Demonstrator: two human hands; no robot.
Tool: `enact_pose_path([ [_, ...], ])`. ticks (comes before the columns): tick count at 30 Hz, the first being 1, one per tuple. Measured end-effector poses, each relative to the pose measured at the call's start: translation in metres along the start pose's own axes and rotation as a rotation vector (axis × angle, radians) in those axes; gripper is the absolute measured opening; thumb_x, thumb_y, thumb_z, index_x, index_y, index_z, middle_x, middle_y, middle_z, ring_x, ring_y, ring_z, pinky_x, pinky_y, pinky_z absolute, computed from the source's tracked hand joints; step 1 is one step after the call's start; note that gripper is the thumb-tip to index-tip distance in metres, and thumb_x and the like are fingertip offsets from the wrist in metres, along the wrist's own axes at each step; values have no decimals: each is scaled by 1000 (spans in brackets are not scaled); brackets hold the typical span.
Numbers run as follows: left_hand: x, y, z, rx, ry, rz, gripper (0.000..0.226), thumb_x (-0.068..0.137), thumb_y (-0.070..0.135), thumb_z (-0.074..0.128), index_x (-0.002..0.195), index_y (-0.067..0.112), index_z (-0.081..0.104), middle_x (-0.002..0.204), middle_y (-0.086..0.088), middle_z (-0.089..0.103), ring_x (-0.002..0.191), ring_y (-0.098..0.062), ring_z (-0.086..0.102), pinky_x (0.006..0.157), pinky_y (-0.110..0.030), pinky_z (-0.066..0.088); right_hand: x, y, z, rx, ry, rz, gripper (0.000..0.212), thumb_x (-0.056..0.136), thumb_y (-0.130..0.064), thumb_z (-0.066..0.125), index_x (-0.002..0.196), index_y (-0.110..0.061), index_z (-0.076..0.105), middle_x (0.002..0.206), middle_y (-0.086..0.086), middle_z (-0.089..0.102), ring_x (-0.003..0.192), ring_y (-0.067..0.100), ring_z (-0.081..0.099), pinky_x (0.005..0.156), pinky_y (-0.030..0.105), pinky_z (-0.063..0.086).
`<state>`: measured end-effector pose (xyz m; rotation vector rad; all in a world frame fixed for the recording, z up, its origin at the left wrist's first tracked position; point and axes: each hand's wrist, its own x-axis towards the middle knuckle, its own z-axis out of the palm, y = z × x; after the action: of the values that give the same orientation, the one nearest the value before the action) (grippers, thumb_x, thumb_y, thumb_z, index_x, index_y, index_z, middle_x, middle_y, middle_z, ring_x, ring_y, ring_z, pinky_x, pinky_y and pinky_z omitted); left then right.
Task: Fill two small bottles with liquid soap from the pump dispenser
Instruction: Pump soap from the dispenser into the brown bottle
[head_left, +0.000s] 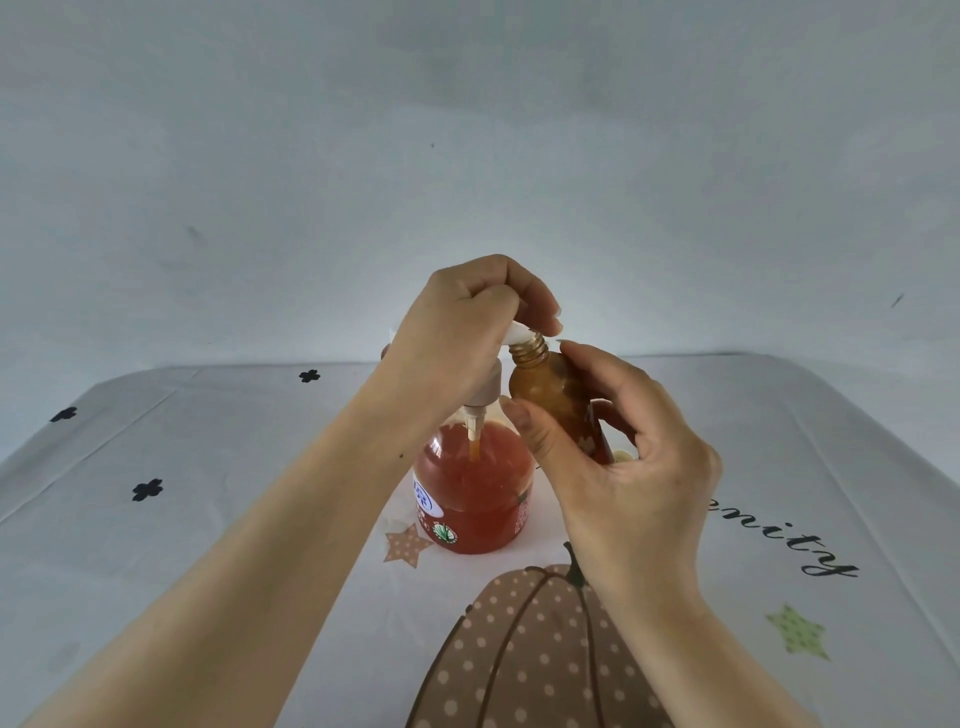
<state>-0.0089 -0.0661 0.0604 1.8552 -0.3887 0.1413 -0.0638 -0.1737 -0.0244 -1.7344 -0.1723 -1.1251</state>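
Note:
The pump dispenser (470, 499), a round clear bottle of orange-red soap with a white pump, stands at the table's middle. My left hand (457, 332) lies curled over the white pump head (517, 335), fingers wrapped round it. My right hand (623, 447) grips a small amber bottle (550, 395), tilted, with its open threaded neck right under the pump's nozzle. The small bottle looks mostly full of orange soap. A small pale object (622, 456) peeks out behind my right hand; I cannot tell what it is.
The table wears a white cloth (208, 519) printed with a dotted pumpkin (519, 649), stars, black clovers and script lettering. A plain grey wall (467, 156) rises behind the table's far edge.

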Motion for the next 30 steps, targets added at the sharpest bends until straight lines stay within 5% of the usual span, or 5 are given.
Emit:
enact_pose_path([
  [4,-2,1,1,57,-46,-13,38,63,14,32,70,24,68,82,5,75,83,-54,61,76,-63,50,-1,3,-2,-11,4,-4,44,73,-45,78,113,-28,71,96,-30,64,92,0,65,77,14,52],
  [14,-1,2,0,66,-24,-11,40,84,-1,32,73,19,66,83,8,75,87,-51,61,66,-42,43,-3,6,-3,-38,-30,-18,46,72,-38,83,114,-22,72,98,-26,64,92,-2,64,80,1,42],
  [18,0,1,1,8,26,-15,34,84,1,34,84,15,65,80,8,74,84,-51,61,64,-41,48,-1,7,0,-22,0,-59,47,76,-42,77,118,-23,70,100,-31,60,95,2,64,81,13,51],
  [24,1,0,-2,-94,100,-2,27,86,1,45,95,19,64,76,6,74,65,0,63,56,-10,45,2,7,-1,-33,3,-99,47,81,-42,73,122,-19,68,103,-27,58,96,5,65,83,6,45],
  [30,0,1,-1,-134,97,-24,28,87,1,44,97,18,64,77,3,75,68,-1,64,63,-19,45,2,8,0,-18,7,-108,46,81,-42,73,122,-20,67,102,-25,59,96,5,64,83,9,48],
])
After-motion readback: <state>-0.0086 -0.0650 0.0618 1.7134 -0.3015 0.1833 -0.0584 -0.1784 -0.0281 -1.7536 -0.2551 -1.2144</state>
